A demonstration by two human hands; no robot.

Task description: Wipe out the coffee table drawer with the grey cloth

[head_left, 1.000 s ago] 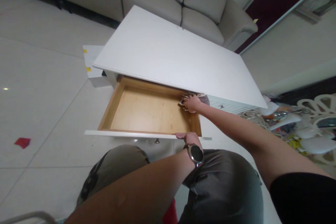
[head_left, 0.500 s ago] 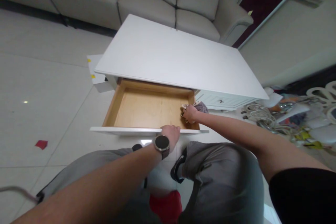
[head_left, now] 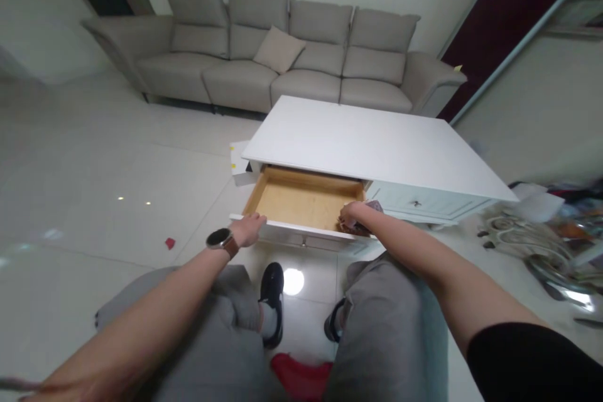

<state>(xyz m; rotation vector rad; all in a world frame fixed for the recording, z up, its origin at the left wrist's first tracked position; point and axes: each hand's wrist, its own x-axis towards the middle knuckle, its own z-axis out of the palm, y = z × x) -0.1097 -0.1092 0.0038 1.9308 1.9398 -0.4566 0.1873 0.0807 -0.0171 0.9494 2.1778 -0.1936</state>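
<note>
A wooden drawer [head_left: 296, 202] with a white front is pulled out of the white coffee table [head_left: 372, 141]. My left hand [head_left: 247, 230], with a watch on the wrist, grips the top edge of the drawer front near its left end. Inside the drawer, at the right front corner, my right hand [head_left: 351, 213] is closed on a bunched greyish-brown cloth [head_left: 375, 205]. Part of that cloth hangs over the drawer's right side, and my hand and forearm cover some of it.
Behind the table stands a long grey sofa [head_left: 235, 78] with a cushion [head_left: 279, 50]. A white box [head_left: 241, 163] sits at the table's left end. Assorted clutter [head_left: 541, 232] lies on the floor at right. A red scrap [head_left: 170, 243] is on the tiles at left.
My left hand has slid left along the drawer front, from right of its middle to near its left end. My right hand stays at the right front corner with the cloth. The view has tilted up.
</note>
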